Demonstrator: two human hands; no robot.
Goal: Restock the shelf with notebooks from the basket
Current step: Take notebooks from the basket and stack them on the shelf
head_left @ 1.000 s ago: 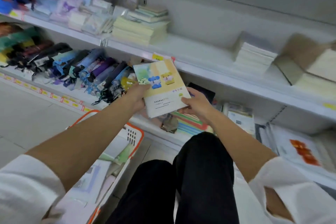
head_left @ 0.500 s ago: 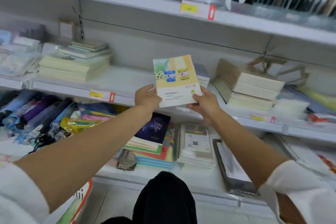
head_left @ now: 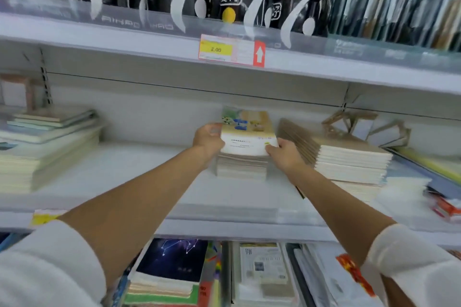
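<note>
Gripping the notebook (head_left: 247,132) over the stack (head_left: 240,168), left hand (head_left: 208,138) and right hand (head_left: 284,154) reach outstretched.

Print on notebook (head_left: 249,138) cover blurred, unreadable. Fingers of left hand (head_left: 207,139) partly hidden behind it. Both sleeves (head_left: 50,269) cut by bottom edge.

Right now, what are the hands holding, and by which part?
Both hands grip one cartoon-cover notebook over a stack: the left hand at its left edge, the right hand at its near right corner.
</note>
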